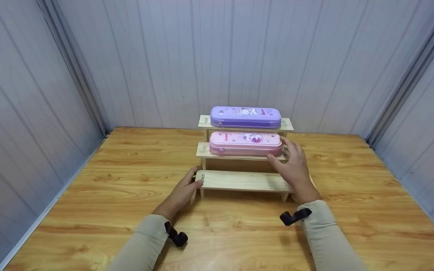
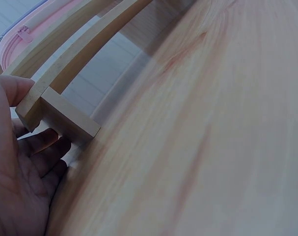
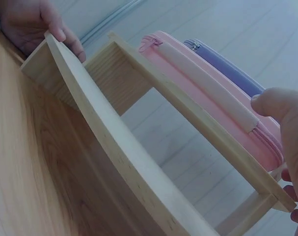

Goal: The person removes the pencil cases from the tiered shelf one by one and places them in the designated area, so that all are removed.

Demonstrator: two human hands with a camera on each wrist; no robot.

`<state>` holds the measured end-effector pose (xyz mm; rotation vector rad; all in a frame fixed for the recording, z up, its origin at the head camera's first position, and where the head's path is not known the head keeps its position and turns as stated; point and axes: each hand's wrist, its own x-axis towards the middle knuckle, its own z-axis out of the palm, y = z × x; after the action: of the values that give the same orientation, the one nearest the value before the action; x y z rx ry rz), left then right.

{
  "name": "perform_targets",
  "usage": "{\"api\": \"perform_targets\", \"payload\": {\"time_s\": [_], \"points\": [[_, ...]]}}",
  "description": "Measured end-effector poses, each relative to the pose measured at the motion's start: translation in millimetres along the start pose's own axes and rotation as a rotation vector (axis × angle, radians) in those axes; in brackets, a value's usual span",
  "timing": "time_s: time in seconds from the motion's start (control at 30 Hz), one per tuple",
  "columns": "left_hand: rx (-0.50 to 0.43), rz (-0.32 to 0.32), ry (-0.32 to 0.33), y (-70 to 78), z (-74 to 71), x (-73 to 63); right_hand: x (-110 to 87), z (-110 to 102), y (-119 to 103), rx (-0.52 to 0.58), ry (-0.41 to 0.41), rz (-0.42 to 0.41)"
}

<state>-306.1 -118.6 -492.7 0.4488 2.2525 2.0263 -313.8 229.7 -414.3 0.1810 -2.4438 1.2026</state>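
Note:
A three-step wooden rack (image 1: 245,181) stands on the table. A pink pencil case (image 1: 245,139) with a rabbit print lies zipped on its middle step, and a purple pencil case (image 1: 245,117) lies on the top step. At the bottom step's left end is my left hand (image 1: 183,190), gripping the board with the thumb on top and the other fingers underneath, as the left wrist view (image 2: 21,162) shows. My right hand (image 1: 295,165) holds the pink case's right end, thumb at the front and fingers round the far side, partly hidden.
The wood-grain table (image 1: 126,180) extends around the rack. Behind it rises a pale panelled wall (image 1: 217,64), with more panels at the left and right. Black straps (image 1: 295,216) circle both sleeved wrists.

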Motion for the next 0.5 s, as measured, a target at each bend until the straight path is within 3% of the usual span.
{"api": "perform_targets", "payload": {"time_s": [0.3, 0.5], "points": [[0.02, -0.003, 0.01, 0.7, 0.2, 0.2, 2.1, -0.4, -1.0, -0.101, -0.041, -0.01], [0.016, 0.014, -0.023, 0.1, 1.0, 0.4, 2.5, 2.1, -1.8, -0.074, -0.035, -0.067]]}}
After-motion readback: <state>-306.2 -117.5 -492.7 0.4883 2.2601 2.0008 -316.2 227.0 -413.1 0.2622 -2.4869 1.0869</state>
